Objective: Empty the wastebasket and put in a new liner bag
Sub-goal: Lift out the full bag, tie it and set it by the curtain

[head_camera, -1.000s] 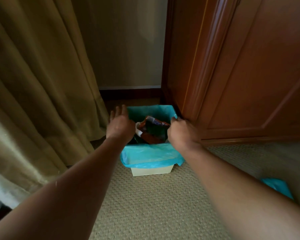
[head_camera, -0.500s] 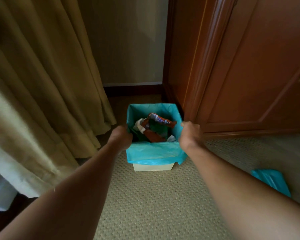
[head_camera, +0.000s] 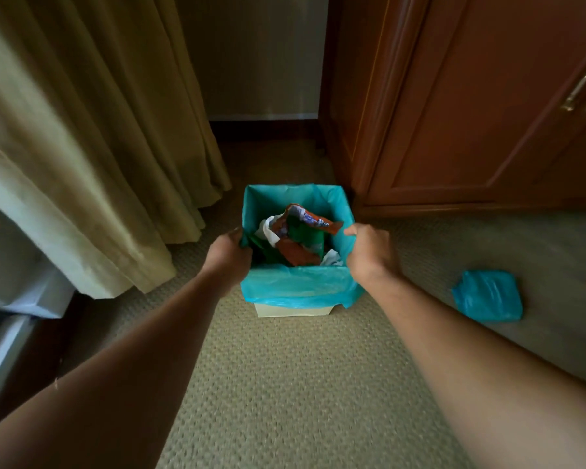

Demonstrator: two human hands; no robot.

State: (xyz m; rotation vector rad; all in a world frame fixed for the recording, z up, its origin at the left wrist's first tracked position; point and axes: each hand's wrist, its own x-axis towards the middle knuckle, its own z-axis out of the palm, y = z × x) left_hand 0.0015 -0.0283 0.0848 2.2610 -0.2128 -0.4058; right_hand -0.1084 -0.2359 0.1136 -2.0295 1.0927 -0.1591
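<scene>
Fingers (head_camera: 349, 230) gripping teal liner (head_camera: 298, 286) edges, cream wastebasket (head_camera: 293, 311) full of wrappers (head_camera: 298, 231)

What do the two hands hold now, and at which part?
Both hold the blue liner bag at its rim: the left hand on the left edge, the right hand on the right edge.

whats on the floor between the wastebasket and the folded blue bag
Only bare carpet on the floor; the right forearm crosses above it in the head view.
</scene>
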